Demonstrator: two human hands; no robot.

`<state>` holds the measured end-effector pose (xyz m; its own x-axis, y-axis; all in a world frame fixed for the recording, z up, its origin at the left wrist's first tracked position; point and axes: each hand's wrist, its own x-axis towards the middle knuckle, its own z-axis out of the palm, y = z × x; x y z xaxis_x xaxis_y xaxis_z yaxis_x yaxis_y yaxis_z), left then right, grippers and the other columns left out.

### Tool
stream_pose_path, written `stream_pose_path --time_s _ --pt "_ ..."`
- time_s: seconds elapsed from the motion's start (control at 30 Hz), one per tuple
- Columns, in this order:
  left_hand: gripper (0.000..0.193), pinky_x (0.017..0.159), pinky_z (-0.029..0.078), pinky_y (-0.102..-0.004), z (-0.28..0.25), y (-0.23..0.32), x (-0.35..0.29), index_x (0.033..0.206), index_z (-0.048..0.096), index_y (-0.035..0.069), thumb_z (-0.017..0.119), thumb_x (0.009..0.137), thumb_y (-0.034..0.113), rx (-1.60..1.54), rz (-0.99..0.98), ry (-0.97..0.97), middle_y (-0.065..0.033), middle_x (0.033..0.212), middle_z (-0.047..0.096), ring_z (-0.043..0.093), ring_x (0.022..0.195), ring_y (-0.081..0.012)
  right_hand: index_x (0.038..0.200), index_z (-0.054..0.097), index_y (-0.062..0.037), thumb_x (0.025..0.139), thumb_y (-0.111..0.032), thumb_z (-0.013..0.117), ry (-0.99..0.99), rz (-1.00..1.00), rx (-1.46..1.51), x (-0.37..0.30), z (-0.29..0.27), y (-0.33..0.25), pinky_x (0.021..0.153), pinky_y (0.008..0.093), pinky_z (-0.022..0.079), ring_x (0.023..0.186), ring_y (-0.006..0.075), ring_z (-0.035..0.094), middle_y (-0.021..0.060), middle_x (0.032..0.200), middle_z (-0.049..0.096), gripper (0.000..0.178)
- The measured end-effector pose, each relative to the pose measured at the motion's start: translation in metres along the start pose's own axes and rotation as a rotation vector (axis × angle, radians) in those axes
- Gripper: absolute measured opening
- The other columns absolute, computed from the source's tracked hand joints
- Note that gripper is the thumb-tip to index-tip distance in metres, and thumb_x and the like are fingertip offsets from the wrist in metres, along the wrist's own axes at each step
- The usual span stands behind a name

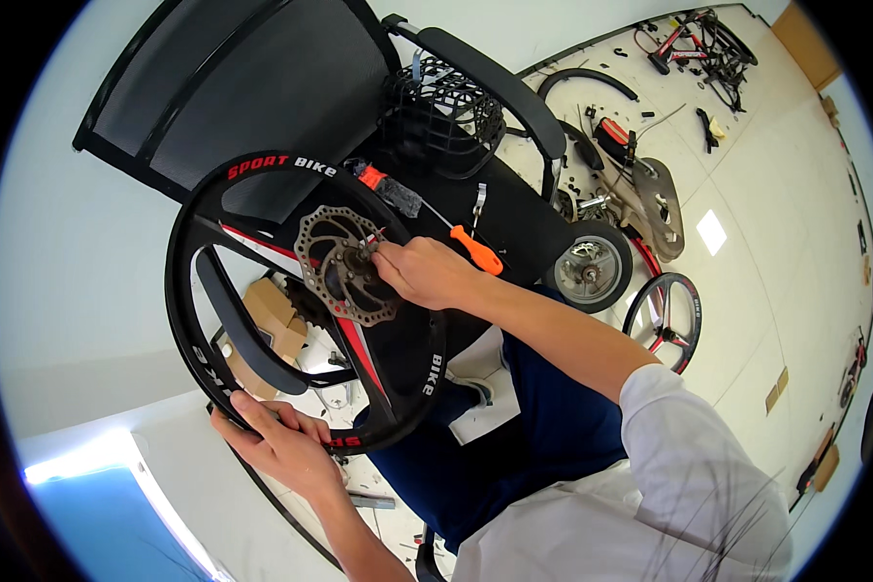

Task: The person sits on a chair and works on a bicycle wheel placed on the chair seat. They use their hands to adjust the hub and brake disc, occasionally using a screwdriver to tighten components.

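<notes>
Head view: person seated, both hands on a black bicycle wheel [262, 320].
Left hand [279, 444]: closed around the near rim, gripping it.
Right hand [425, 272]: fingers pinched at the hub, on the brake disc [344, 264]; what they pinch cannot be told.
Wheel position: centre-left, held above the lap, before a black chair [262, 87].
Orientation: wheel face turned toward the camera, axle pointing up at the viewer; no long axis, round.
Surroundings: orange-handled screwdriver [475, 249] on chair seat, just right of hand; wire basket [446, 116] farther off.
Risk: one-handed rim support may let the wheel tilt; fingers could slip against the disc's toothed edge.
</notes>
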<state>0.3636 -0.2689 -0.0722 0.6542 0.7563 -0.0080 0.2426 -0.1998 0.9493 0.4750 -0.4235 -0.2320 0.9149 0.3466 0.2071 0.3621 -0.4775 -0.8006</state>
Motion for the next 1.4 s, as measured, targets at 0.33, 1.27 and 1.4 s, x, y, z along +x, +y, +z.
stream_pose_path --time_s 0.33,1.27,1.4 --pt "0.031 0.036 0.022 -0.024 -0.017 -0.024 0.014 0.098 0.036 0.013 0.042 0.107 0.042 -0.047 0.005 -0.031 0.0009 0.058 0.03 0.028 0.039 -0.0081 0.086 0.058 -0.0048 0.095 -0.028 0.057 0.042 -0.398 -0.19 0.008 0.003 0.03 0.046 0.0419 0.048 0.051 0.0317 0.061 0.0102 0.057 0.058 0.025" --pt "0.039 0.03 0.023 -0.0229 -0.033 -0.037 0.032 0.136 0.035 0.012 0.044 0.106 0.037 -0.128 0.066 -0.047 -0.0001 0.055 0.031 0.026 0.034 -0.0078 0.071 0.039 -0.0124 0.103 -0.026 0.04 -0.152 0.613 1.396 -0.024 -0.031 0.0 0.037 0.0253 0.021 0.042 0.0064 0.028 -0.0048 0.056 0.034 0.034" --pt "0.032 0.029 0.022 -0.0232 -0.049 -0.005 0.047 0.126 0.043 0.01 0.049 0.104 0.033 -0.073 0.091 -0.146 0.0001 0.053 0.032 0.028 0.032 -0.008 0.074 0.042 -0.0101 0.103 -0.023 0.04 -0.147 0.588 1.306 -0.042 -0.049 0.002 0.041 0.0249 0.026 0.045 0.0065 0.032 -0.0044 0.057 0.035 0.033"
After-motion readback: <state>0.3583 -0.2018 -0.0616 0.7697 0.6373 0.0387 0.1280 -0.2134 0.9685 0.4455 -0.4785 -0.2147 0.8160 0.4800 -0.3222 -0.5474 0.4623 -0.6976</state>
